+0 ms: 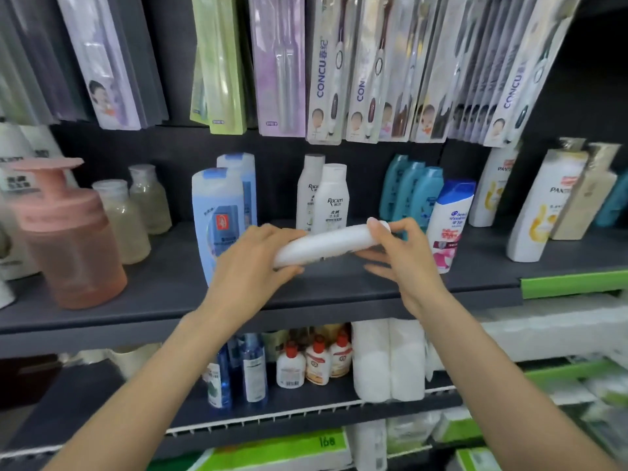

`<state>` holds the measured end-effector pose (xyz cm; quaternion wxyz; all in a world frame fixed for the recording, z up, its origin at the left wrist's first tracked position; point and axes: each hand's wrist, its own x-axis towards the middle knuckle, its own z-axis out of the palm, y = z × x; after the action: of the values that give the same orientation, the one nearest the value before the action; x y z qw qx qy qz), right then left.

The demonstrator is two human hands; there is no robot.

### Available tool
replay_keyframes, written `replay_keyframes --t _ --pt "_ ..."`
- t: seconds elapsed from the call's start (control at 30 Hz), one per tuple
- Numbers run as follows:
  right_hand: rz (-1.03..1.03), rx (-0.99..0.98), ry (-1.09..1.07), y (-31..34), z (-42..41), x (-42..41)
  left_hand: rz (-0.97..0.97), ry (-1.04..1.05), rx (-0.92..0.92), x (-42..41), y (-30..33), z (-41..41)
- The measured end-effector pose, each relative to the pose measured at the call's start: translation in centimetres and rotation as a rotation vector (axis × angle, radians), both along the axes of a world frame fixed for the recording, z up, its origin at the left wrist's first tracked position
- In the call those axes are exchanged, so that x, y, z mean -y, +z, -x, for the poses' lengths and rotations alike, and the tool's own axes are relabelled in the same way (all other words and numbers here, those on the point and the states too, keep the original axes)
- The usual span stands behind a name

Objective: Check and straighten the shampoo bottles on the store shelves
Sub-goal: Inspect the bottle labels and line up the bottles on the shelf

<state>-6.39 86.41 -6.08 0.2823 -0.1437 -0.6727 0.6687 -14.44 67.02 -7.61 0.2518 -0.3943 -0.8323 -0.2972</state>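
Head view, Racien bottles, CONCU toothbrushes

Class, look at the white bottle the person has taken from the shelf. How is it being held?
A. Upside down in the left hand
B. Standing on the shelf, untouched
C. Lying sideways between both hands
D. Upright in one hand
C: the white bottle lies nearly horizontal, the left hand gripping one end and the right hand the other.

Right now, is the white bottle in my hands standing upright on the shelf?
No, the white bottle lies nearly sideways in the air, gripped by the left hand and right hand above the shelf.
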Motion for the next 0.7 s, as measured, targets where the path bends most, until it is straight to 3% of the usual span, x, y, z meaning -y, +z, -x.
replay_keyframes --t 0.13,0.3,0.7 --pt "0.336 -0.236 0.111 -1.0 -0.6 0.5 0.022 -0.035 -0.234 0.8 -0.2 0.2" --pt "0.554 -0.369 0.174 -2.0 -0.7 0.3 0.078 -0.205 -0.245 1.8 -1.4 0.7" --pt "0.479 -0.384 0.255 -3.4 -0.9 0.0 0.059 -0.161 -0.57 2.3 -2.0 1.4"
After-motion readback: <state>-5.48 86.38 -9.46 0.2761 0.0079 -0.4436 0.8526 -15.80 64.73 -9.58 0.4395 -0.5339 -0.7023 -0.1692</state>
